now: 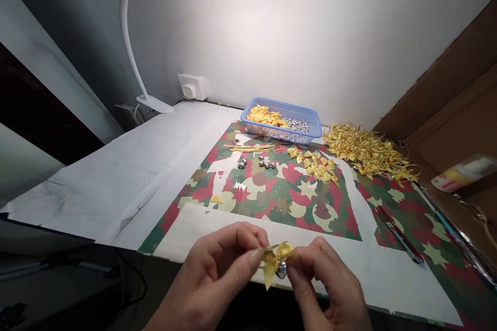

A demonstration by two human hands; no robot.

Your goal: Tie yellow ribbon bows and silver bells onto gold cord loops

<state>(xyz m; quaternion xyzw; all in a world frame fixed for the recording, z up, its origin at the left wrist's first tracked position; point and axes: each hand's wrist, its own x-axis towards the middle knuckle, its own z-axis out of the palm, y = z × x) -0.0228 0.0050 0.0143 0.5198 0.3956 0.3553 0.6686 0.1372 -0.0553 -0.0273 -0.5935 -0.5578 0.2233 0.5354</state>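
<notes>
Close to the table's front edge, a gold ribbon bow (pixel 271 271) is held up between both hands. My left hand (pixel 221 269) pinches its left side between thumb and forefinger. My right hand (pixel 328 282) is closed on the bow's right side, fingers bent. A small shiny silver bell (pixel 281 270) hangs just below the knot, by the right thumb. Something thin, perhaps a cord, shows at the knot, but its path is partly hidden by the fingers. Further back lie loose gold bows (pixel 320 166), several silver bells (pixel 267 163) and a bundle of gold cords (pixel 254 148).
A blue basket (pixel 316 130) with gold bows and silver bells stands against the wall. To its right is a heap of corded bows (pixel 367 152). Tweezers (pixel 399 235) lie at right, near a bottle (pixel 462 175) and cardboard (pixel 458 93). A lamp (pixel 128 36) rises at left.
</notes>
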